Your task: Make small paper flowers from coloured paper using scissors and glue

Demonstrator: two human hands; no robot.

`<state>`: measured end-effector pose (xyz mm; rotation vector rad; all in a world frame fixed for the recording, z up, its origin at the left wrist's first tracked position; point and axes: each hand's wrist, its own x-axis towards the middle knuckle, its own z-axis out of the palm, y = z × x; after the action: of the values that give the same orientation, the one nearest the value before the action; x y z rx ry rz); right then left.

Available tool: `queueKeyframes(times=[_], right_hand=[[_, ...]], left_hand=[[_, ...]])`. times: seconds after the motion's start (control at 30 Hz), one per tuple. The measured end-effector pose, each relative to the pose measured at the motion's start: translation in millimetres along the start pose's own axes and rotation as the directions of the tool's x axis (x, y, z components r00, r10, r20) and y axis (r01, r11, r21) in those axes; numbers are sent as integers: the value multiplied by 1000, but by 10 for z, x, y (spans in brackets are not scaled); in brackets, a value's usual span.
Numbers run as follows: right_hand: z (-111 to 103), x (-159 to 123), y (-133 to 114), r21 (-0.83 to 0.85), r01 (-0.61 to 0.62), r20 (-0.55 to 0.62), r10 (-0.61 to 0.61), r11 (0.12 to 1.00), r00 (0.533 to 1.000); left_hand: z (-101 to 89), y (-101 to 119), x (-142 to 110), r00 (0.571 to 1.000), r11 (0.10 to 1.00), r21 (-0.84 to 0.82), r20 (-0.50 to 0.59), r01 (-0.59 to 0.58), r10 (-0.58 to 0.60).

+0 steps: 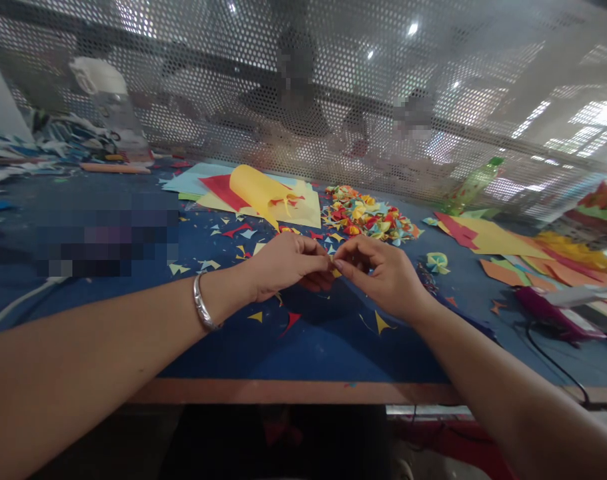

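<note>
Over the blue tabletop (323, 353), my left hand (291, 263) and my right hand (383, 270) meet fingertip to fingertip. Both are closed in a pinch around a small piece of yellow paper (336, 273), mostly hidden by the fingers. Just beyond them lies a heap of small folded paper pieces (373, 217) in red, yellow, orange and light blue. To its left are coloured paper sheets (311, 208), with a curled yellow sheet (253, 187) on top. A green and yellow paper rosette (437, 263) rests right of my right hand. Paper scraps (292, 323) are scattered around both hands.
A perforated metal screen (223, 100) rises behind the table, with people beyond it. A clear bottle with a white lid (116, 107) stands back left; a green bottle (476, 183) stands back right. More sheets (513, 240) and a purple corded tool (558, 317) lie at right.
</note>
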<state>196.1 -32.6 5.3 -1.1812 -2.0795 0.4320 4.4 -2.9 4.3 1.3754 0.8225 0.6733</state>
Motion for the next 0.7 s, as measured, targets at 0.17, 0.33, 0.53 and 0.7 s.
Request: queueKeyframes(times=[0.17,0.33,0.53,0.7], right_hand=[[0,1,5,29,-8,13,8,1000,1000],[-8,5,13,42,-42,9,42,998,999],[-18,1,11,84,-54,70,48,995,996],[-24,-6,20,89,-50,103,40,995,994]], left_hand=[[-16,-3,7,999,998,39,20,-42,41],[-30,9,0,995,992,92,50,-89,84],[-49,38,-7,994,984,145,60,-101,93],[-63,28,-6,992,980,171,97,-97,81]])
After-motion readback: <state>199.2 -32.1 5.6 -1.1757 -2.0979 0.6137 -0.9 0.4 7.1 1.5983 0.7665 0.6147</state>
